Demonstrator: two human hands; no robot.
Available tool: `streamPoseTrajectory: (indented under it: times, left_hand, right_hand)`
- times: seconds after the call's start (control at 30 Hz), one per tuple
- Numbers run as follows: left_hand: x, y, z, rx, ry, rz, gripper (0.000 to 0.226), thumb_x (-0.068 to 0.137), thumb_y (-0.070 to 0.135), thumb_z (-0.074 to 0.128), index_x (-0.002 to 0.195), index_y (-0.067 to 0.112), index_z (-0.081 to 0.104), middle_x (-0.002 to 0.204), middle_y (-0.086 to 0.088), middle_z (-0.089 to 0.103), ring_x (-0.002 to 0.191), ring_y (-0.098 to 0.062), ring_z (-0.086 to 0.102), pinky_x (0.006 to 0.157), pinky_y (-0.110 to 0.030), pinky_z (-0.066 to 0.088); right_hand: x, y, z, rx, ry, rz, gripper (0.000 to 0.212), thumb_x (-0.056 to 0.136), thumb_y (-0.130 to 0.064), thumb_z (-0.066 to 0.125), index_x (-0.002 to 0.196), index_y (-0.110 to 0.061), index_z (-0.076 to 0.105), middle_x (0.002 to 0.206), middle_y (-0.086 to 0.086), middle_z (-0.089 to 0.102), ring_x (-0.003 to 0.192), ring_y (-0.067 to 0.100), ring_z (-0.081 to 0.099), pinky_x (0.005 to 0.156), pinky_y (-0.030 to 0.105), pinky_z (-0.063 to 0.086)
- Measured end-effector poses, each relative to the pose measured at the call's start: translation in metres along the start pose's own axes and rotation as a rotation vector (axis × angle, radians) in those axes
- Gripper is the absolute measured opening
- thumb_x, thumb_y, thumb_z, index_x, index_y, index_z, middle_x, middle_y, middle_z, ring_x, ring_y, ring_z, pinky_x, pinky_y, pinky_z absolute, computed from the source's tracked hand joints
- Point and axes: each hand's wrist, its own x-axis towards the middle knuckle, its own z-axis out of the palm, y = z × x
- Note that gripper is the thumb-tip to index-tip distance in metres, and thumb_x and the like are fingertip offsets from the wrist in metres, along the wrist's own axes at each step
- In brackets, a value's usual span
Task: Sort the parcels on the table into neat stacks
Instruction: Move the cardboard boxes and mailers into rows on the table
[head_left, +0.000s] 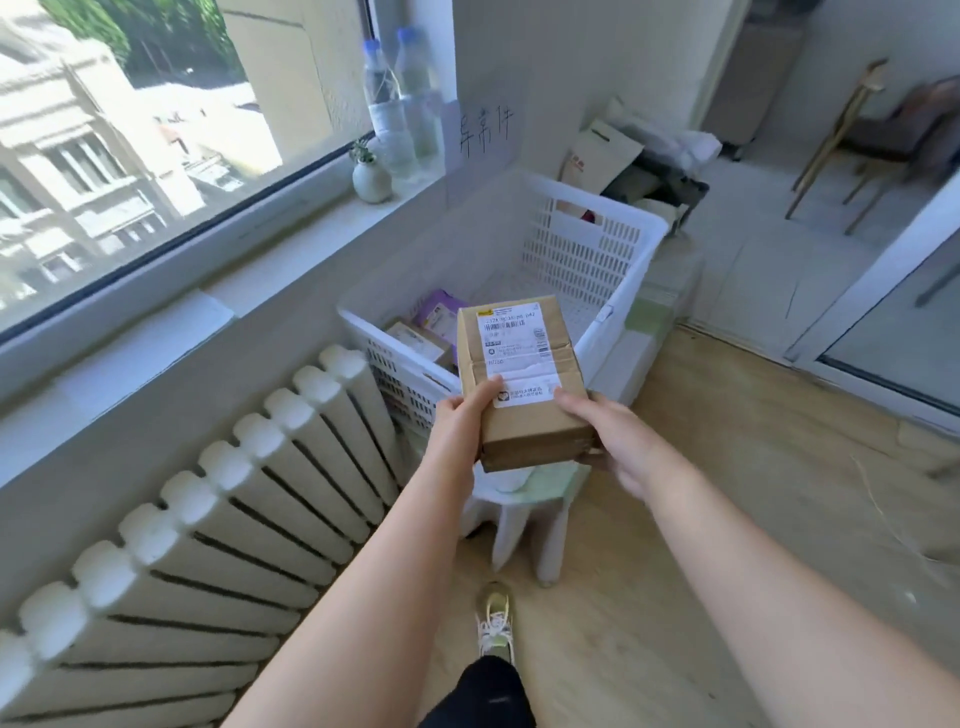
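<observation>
Wooden floor runs beside a large window, and a white radiator (208, 545) stands under the sill.

Both hands hold one brown cardboard parcel (522, 384) in the air, in the middle of the view. The left hand (460, 426) grips its near left corner: the thumb lies flat on the top face, touching the edge of the white shipping label, and the other fingers go under the box, where they are hidden. The right hand (602, 436) grips the near right corner in the same way, thumb on top, fingers curled round the side and below. Both forearms are bare and stretched forward, almost straight, and they come together toward the parcel. The parcel is level, with the label up and its long side pointing away from the person.

Under the parcel is a small white and pale green plastic stool (524, 519). Just behind it stands a white slotted basket (597, 260), and the far end of the parcel is over its near rim. In the basket lie a small brown box (415, 340) and a purple packet (441, 309).

On the sill are two clear bottles (395, 104) and a small round vase (370, 179). A paper with handwritten signs (485, 132) hangs on the wall above the basket. One light shoe (496, 621) shows on the floor below.
</observation>
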Motion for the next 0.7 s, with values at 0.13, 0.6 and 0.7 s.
streamPoseTrajectory:
  times: [0.13,0.6,0.7]
  left_hand:
    - [0.066,0.039,0.021,-0.017,-0.011,-0.03,0.083,0.061,0.066,0.075,0.127,0.019,0.058,0.114,-0.003,0.072,0.1,-0.019,0.072,0.071,-0.032,0.058]
    - [0.205,0.087,0.046,0.051,0.232,-0.425,0.04,0.098,0.049,0.054,0.113,0.012,0.056,0.103,-0.012,0.067,0.086,-0.03,0.067,0.082,-0.041,0.057]
    - [0.215,0.075,0.053,0.075,0.281,-0.537,0.048,0.097,0.054,0.052,0.111,0.01,0.06,0.101,-0.017,0.069,0.084,-0.035,0.069,0.08,-0.042,0.06]
  right_hand:
    - [0.074,-0.049,-0.006,-0.098,0.032,0.017,0.048,0.075,-0.058,0.074,0.114,-0.029,0.07,0.105,-0.009,0.076,0.1,0.013,0.07,0.08,0.031,0.052]
    - [0.266,-0.13,-0.009,-0.558,-0.137,0.323,0.057,0.077,-0.063,0.072,0.114,-0.02,0.067,0.104,0.004,0.069,0.096,0.024,0.066,0.091,0.04,0.052]
    - [0.302,-0.131,-0.011,-0.703,-0.3,0.456,0.046,0.087,-0.061,0.063,0.106,-0.019,0.063,0.086,0.006,0.065,0.077,0.025,0.062,0.076,0.037,0.049]
